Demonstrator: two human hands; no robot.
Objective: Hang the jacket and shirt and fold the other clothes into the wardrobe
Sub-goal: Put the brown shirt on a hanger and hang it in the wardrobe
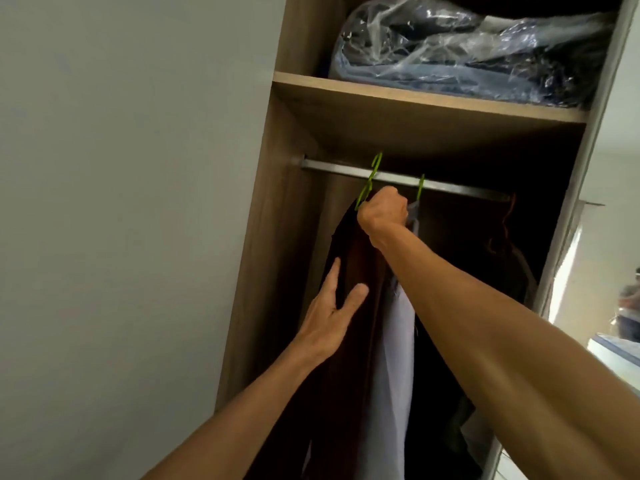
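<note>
A dark brown jacket (pixel 349 258) hangs on a green hanger (pixel 371 178) whose hook sits at the metal rail (pixel 332 167) inside the wooden wardrobe (pixel 277 237). My right hand (pixel 382 211) grips the hanger just below the hook, fist closed. My left hand (pixel 330 311) lies flat with straight fingers against the jacket's side. A pale blue shirt (pixel 391 358) hangs just right of the jacket on a second green hanger (pixel 420 187), partly behind my right forearm.
The shelf (pixel 415 98) above the rail carries dark clothes wrapped in clear plastic (pixel 467 50). A dark garment (pixel 509 251) hangs at the rail's right end. A grey wall (pixel 121 202) stands left of the wardrobe. At the far right a person (pixel 628 306) stands in a bright room.
</note>
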